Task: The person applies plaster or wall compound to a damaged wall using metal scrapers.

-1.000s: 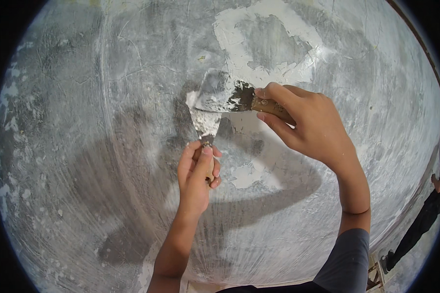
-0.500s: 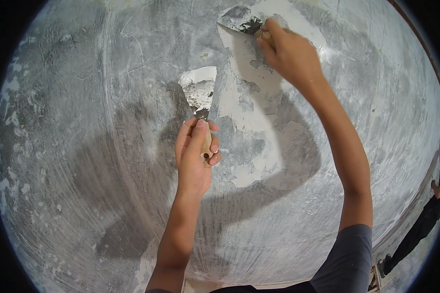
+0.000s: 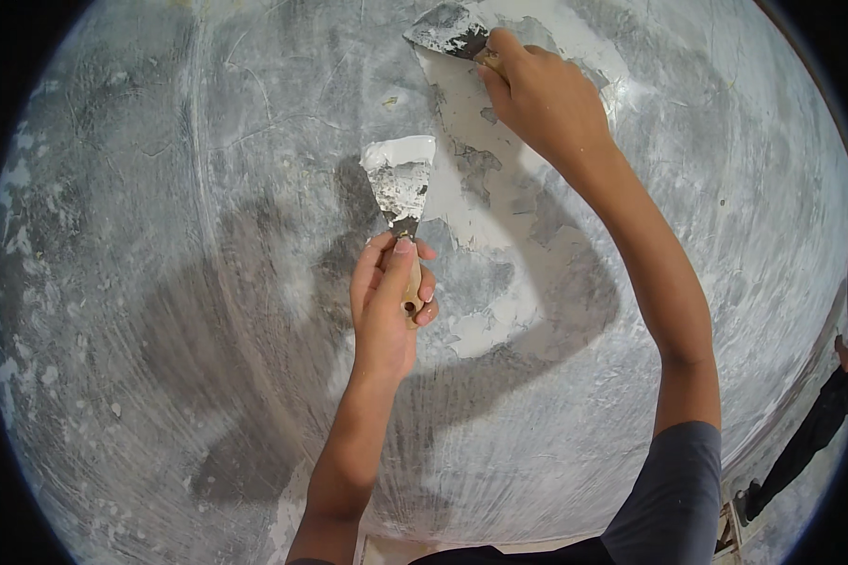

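Observation:
My left hand [image 3: 386, 297] is closed around the pale wooden handle of a putty knife [image 3: 400, 184], blade upward, with white putty along its top edge. Higher up and to the right, my right hand [image 3: 551, 99] grips a second putty knife [image 3: 450, 33] by its handle. That blade points left and lies against the grey wall [image 3: 301, 75], at the upper left part of a white putty patch [image 3: 466, 89]. Smears of putty and dark metal show on both blades. The patch runs down between my arms, uneven, with grey showing through.
Shadows of my arms fall across the wall. At the far right edge stands another person [image 3: 810, 433] in dark clothes, partly cut off. A wooden frame piece [image 3: 728, 527] shows at the lower right, and a pale ledge [image 3: 386, 546] runs along the bottom.
My right hand and its putty knife have shifted slightly left and up along the wall. My left hand with its knife has moved a little right and down, its blade now more upright.

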A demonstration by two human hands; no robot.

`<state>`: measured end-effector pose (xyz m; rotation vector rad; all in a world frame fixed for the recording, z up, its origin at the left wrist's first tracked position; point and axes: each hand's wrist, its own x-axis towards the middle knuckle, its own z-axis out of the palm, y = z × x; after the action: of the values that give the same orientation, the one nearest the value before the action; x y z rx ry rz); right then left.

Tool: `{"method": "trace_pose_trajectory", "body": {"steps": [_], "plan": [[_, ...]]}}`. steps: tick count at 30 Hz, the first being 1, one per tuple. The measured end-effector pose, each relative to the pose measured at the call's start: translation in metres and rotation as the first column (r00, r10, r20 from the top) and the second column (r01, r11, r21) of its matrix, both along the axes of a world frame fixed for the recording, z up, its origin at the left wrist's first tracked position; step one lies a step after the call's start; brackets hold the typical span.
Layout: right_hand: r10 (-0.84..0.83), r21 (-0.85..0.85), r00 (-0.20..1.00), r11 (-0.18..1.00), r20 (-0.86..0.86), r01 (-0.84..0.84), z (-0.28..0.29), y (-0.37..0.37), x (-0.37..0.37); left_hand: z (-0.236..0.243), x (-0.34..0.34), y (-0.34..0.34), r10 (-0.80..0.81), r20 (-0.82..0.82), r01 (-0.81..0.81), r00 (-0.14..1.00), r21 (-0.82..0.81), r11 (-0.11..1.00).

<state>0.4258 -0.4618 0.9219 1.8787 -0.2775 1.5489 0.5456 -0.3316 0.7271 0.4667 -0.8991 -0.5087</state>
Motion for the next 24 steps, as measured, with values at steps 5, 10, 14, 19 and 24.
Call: {"method": "trace_pose_trajectory", "body": {"steps": [5, 10, 14, 19, 24], "plan": [[-0.137, 0.107, 0.989, 0.986, 0.055, 0.131, -0.008, 0.007, -0.037, -0.015, 0.017, 0.012, 0.043, -0.006, -0.043, 0.999, 0.014, 0.999], [-0.140, 0.104, 0.988, 0.986, 0.065, 0.132, 0.003, 0.022, -0.052, -0.020, 0.021, 0.012, 0.058, -0.006, -0.058, 0.998, 0.043, 0.997], [-0.094, -0.067, 0.992, 0.994, -0.080, 0.089, 0.018, 0.017, -0.018, -0.019, 0.014, 0.005, 0.018, 0.015, -0.019, 1.000, 0.043, 0.999], [-0.086, 0.102, 0.992, 0.990, -0.093, 0.095, 0.018, -0.008, -0.058, -0.027, 0.017, 0.008, 0.017, 0.014, -0.018, 1.000, 0.040, 0.999], [-0.064, 0.062, 0.992, 0.996, -0.105, 0.070, 0.022, -0.001, -0.102, -0.034, 0.026, 0.012, 0.063, 0.031, -0.066, 0.998, 0.089, 0.994]]}}
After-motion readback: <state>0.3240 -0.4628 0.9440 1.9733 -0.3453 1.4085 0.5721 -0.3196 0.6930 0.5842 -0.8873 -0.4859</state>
